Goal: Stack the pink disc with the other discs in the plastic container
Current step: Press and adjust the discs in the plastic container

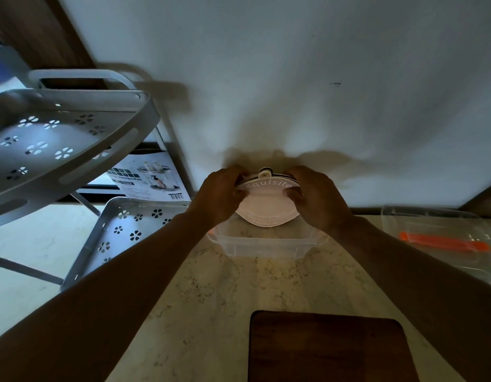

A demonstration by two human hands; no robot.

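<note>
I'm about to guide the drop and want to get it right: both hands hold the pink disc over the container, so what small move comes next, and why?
Probably lower the pink disc straight down into the container. The left hand and right hand grip its opposite edges, and it sits tilted above the rim, not yet inside. Level it on the way down; the discs beneath are hidden, so I cannot tell their alignment.

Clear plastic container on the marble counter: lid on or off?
Off. The clear plastic container is open-topped; both hands hold the pink disc tilted above it.
</note>
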